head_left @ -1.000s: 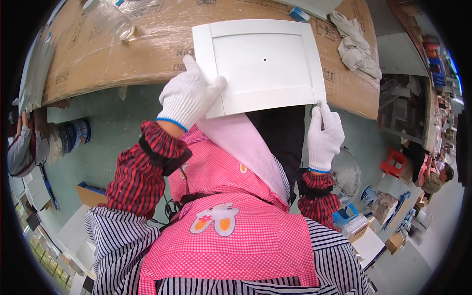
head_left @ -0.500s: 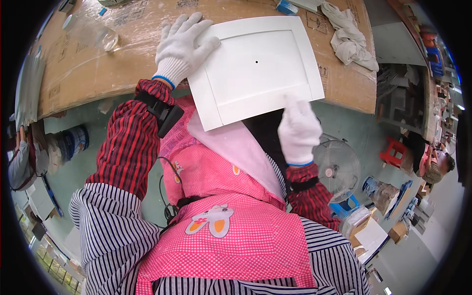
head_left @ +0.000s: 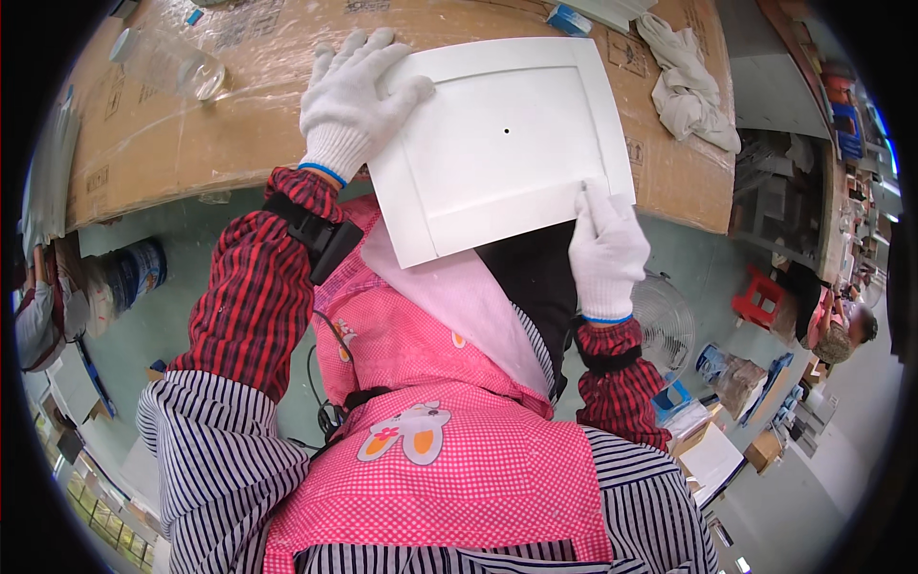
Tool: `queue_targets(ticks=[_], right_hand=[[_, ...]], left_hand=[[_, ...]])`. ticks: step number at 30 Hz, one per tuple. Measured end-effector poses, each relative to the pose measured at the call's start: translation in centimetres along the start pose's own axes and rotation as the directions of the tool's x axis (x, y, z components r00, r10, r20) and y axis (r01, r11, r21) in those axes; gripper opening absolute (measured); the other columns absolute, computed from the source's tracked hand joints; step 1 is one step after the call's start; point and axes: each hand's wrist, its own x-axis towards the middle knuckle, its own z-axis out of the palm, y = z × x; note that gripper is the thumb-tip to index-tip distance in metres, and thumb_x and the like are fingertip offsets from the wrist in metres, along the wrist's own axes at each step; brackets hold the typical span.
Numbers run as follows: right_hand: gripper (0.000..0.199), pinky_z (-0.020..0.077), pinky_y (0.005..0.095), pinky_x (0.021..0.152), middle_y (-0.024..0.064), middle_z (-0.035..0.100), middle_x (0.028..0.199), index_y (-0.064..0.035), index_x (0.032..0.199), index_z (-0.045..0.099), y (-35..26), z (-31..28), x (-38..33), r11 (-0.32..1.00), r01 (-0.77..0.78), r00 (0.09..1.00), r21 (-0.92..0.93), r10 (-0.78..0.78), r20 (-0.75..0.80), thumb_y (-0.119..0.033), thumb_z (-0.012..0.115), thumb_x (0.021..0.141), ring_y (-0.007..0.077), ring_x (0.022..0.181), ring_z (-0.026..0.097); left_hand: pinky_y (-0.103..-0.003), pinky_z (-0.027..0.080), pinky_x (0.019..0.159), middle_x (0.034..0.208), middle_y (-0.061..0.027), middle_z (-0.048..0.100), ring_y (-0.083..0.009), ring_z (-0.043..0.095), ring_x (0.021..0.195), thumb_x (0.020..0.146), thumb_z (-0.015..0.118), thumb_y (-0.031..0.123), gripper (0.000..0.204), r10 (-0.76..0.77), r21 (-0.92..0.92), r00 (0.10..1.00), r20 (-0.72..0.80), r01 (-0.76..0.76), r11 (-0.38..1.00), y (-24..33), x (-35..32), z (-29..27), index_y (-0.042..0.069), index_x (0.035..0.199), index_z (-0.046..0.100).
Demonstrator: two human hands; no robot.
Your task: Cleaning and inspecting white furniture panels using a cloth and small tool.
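Note:
A white panel (head_left: pixel 502 167) with a recessed middle and one small dark hole lies on the cardboard-covered table, its near edge jutting out over my lap. My left hand (head_left: pixel 356 100), in a white knit glove, rests at the panel's left edge. Its fingers are stretched apart and its thumb lies along the panel's upper left corner. At the lower right part of the panel is my gloved right hand (head_left: pixel 609 251), with its fingers closed together. A tiny dark tip shows at those fingertips, on the frame's groove; what it belongs to is too small to make out.
A crumpled white cloth (head_left: pixel 684 81) lies on the table's right. A clear bottle (head_left: pixel 196 75) lies at the upper left, and a small blue box (head_left: pixel 570 20) sits beyond the panel. A fan (head_left: pixel 665 330) and a red stool (head_left: pixel 757 297) stand on the floor to the right.
My right hand has shifted slightly right and down along the panel's lower right corner. The left hand keeps its place on the panel's edge. The whole view has tilted a little.

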Motion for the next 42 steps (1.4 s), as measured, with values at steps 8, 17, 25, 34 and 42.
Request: queue_targets(ticks=[8, 17, 25, 34, 42], right_hand=[[0.023, 0.0551, 0.0389, 0.070, 0.0127, 0.067, 0.090, -0.0105, 0.116, 0.074, 2.4, -0.8, 2.3, 0.995, -0.094, 0.992, -0.022, 0.096, 0.078, -0.012, 0.070, 0.093, 0.0325, 0.078, 0.069], [0.032, 0.0572, 0.0392, 0.068, 0.0120, 0.070, 0.097, -0.0100, 0.121, 0.073, -3.5, 0.8, 0.1, 0.998, 0.059, 0.993, -0.037, -0.055, 0.107, -0.006, 0.071, 0.089, 0.0308, 0.077, 0.071], [0.029, 0.0546, 0.0378, 0.066, 0.0138, 0.069, 0.088, -0.0075, 0.118, 0.076, -5.4, 0.7, -0.4, 0.989, 0.036, 0.989, 0.140, -0.056, 0.138, -0.005, 0.073, 0.089, 0.0287, 0.072, 0.068], [0.039, 0.0536, 0.0373, 0.062, 0.0113, 0.066, 0.084, -0.0113, 0.117, 0.076, -11.6, 2.3, -4.2, 0.926, 0.288, 0.942, 0.242, -0.320, 0.105, 0.001, 0.075, 0.080, 0.0300, 0.067, 0.067], [0.030, 0.0561, 0.0380, 0.063, 0.0125, 0.068, 0.087, -0.0080, 0.119, 0.075, -6.1, 0.8, -1.9, 0.988, 0.063, 0.991, 0.138, -0.078, 0.108, -0.006, 0.072, 0.090, 0.0301, 0.072, 0.069]], left_hand=[[-0.045, 0.022, 0.128, 0.156, -0.0078, 0.053, -0.0277, 0.041, 0.150, 0.090, 0.068, 0.050, 0.057, -0.007, -0.029, 0.999, -0.042, 0.006, 1.000, -0.3, -0.3, 0.1, 0.015, 0.135, 0.069], [-0.047, 0.024, 0.128, 0.151, -0.0055, 0.058, -0.0266, 0.043, 0.148, 0.089, 0.070, 0.055, 0.061, 0.006, -0.015, 0.996, -0.093, -0.008, 1.000, 0.3, -0.2, -0.2, 0.014, 0.134, 0.069], [-0.046, 0.022, 0.129, 0.151, -0.0048, 0.058, -0.0250, 0.042, 0.148, 0.091, 0.068, 0.058, 0.061, 0.045, 0.005, 0.994, -0.102, -0.045, 0.999, -0.5, -0.2, 0.5, 0.015, 0.135, 0.069], [-0.045, 0.019, 0.130, 0.153, -0.0049, 0.056, -0.0239, 0.041, 0.149, 0.091, 0.066, 0.057, 0.060, 0.024, -0.037, 0.995, -0.094, -0.027, 0.999, 0.2, -0.3, 0.3, 0.016, 0.136, 0.068], [-0.048, 0.043, 0.107, 0.121, -0.0147, 0.069, -0.0339, 0.059, 0.123, 0.085, 0.072, 0.044, 0.047, 0.090, -0.210, 0.972, -0.217, -0.137, 0.968, 0.2, -0.3, -1.5, 0.006, 0.113, 0.072]])
